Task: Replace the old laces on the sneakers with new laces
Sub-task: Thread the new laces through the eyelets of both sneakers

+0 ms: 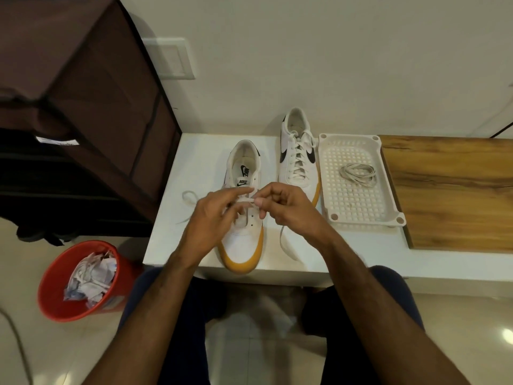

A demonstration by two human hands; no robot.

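The right hand (286, 207) pinches a white lace (245, 200) between thumb and curled fingers; the left hand (213, 220) holds the same lace, its forefinger stretched out, though its other fingers (230, 209) blur together. Directly beneath them lies the near sneaker (244, 168), its eyelets partly hidden by the hands. Lace ends trail to either side on the white desk (172, 232). Beyond the right hand stands the laced sneaker (298, 154), then a white tray (330, 201) holding a coiled lace (359, 175). Below-left, a red bin (55, 287) sits on the floor.
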